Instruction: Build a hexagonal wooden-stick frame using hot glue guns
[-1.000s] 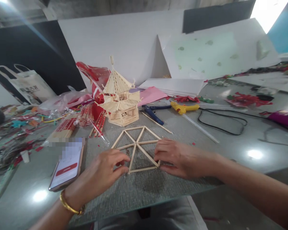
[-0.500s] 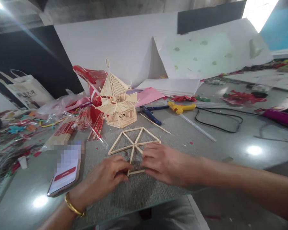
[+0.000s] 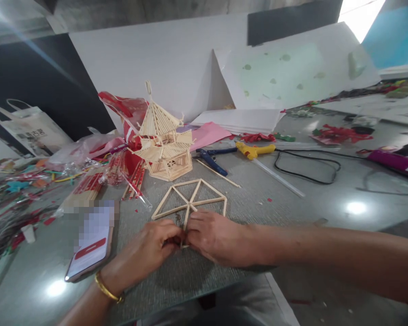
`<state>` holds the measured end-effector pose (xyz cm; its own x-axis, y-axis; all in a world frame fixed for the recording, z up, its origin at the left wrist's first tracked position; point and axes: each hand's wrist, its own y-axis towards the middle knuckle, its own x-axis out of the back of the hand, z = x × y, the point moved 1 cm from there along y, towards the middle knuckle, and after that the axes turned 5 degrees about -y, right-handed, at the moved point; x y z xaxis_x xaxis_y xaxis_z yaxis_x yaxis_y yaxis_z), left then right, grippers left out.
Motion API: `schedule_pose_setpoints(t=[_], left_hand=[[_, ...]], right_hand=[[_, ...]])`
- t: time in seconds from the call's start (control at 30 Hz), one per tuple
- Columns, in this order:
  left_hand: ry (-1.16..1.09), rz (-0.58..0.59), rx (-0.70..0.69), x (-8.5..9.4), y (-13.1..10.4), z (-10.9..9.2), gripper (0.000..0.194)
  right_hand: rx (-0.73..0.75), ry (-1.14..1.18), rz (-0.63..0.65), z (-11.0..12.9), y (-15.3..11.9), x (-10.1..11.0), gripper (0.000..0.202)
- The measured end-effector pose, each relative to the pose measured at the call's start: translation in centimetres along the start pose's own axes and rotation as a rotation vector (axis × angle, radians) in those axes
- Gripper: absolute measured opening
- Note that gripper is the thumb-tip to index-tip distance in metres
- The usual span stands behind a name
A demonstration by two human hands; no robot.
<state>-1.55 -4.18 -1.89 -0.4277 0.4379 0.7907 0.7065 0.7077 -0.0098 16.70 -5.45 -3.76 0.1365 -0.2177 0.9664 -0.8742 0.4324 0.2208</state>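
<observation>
A flat spoked frame of pale wooden sticks (image 3: 189, 203) lies on the grey table in front of me. My left hand (image 3: 163, 236) has its fingers pinched at the frame's near corner, where a stick end shows between both hands. Against that same corner rests my right hand (image 3: 206, 236), its fingers bent together over the near right part of the frame and hiding it. What exactly the fingertips grip is hard to see. Behind the frame stands a small stick-built pagoda (image 3: 166, 145) with a pointed roof.
A phone (image 3: 91, 244) lies left of my left hand. Wrapped stick bundles (image 3: 86, 188) are behind it. Blue pliers (image 3: 212, 162), a loose stick (image 3: 221, 174) and a yellow glue gun (image 3: 255, 149) with a black cord lie behind the frame. A purple tool (image 3: 394, 160) is far right.
My right hand has moved left along the near edge to meet my left hand, uncovering the frame's right side. The view has shifted slightly.
</observation>
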Motion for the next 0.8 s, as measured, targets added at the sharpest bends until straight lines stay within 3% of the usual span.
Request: schedule_pose_setpoints(t=[0.8], left_hand=[[0.064,0.011,0.047,-0.01,0.00,-0.36,0.020]], right_hand=[[-0.024,-0.029,-0.024,0.61,-0.06,-0.02,0.012]])
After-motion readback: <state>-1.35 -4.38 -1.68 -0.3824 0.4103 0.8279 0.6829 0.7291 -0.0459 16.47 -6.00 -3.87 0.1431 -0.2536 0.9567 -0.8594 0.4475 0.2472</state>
